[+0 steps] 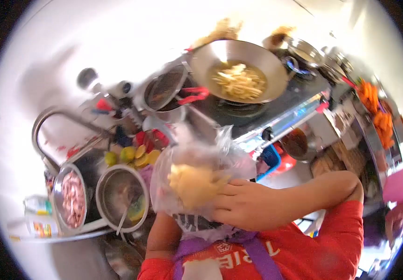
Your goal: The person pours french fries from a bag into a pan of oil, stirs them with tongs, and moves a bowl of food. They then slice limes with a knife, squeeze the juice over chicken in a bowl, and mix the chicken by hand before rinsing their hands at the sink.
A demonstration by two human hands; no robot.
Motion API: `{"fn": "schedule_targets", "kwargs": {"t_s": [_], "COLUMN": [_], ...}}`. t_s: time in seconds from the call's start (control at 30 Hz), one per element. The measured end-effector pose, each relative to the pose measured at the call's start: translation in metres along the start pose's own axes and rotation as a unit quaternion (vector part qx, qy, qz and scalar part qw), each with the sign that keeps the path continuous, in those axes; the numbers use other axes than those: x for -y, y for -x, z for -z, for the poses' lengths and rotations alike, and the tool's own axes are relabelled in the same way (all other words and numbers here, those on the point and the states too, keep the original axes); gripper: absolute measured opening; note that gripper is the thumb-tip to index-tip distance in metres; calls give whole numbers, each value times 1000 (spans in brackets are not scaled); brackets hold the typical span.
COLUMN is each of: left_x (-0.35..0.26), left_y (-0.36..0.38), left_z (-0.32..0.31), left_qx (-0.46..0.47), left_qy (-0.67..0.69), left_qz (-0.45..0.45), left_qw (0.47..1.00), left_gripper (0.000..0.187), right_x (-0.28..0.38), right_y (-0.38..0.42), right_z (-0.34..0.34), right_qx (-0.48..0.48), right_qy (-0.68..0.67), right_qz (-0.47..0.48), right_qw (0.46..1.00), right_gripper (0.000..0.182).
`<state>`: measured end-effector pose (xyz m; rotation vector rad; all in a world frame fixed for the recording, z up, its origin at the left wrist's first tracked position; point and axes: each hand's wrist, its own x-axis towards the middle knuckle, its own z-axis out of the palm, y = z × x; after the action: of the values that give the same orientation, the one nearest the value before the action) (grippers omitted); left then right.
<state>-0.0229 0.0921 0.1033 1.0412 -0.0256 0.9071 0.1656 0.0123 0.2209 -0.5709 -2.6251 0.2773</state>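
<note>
A clear plastic bag [164,182] with pale yellow pieces [193,186] in it is held up in front of my chest. The pieces look like cut potato sticks, though motion blurs them. My right hand [241,203] reaches across from the right, its fingers bent and pressed together against the bag's side beside the yellow pieces. My left forearm [164,235] rises behind the bag, which hides my left hand and its fingers. Beyond the bag, a large wok [206,65] stands on the stove with pale fries [241,80] in oil.
Left of the bag are a pot [99,196] with a spoon, a metal bowl of raw meat pieces [73,200], limes [127,154] and a curved faucet [35,135]. A red-handled strainer [164,88] sits beside the wok. Carrots [369,95] and a blue basket [272,161] lie rightward.
</note>
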Motion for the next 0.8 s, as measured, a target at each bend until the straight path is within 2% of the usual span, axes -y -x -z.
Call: {"fn": "schedule_targets", "kwargs": {"t_s": [0.03,0.13,0.23,0.33,0.43,0.53,0.6,0.67,0.8], "left_x": [1,13,28,42,47,58,71,89,168], "left_y": [-2,-12,-22,-36,-50,-53,-64,-67,-37], "left_z": [2,0,-8,-16,-24,-38,-52,-71,-68], "left_qx": [9,52,97,143,190,148,224,258,281], "left_qy": [-1,6,4,-15,-96,-174,-280,-389,-451], "left_qz": [4,24,50,64,59,95,117,115,133], "left_qw": [1000,998,994,988,975,969,926,877,836], "left_gripper": [55,54,53,52,51,40,35,34,34], "right_x": [1,11,20,31,38,36,32,33,23], "right_y": [6,24,31,50,79,127,153,181,235], "right_z": [0,-8,18,28,34,2,-20,-55,-185], "right_qx": [-17,63,207,76,47,-16,110,87,-174], "right_qy": [-47,-173,-249,-240,-191,-1,-20,-49,-183], "right_qz": [-8,-63,-186,-227,-304,-323,-465,-535,-537], "right_qw": [999,981,928,941,932,946,878,839,805], "right_gripper": [15,17,19,20,33,30,24,20,21]}}
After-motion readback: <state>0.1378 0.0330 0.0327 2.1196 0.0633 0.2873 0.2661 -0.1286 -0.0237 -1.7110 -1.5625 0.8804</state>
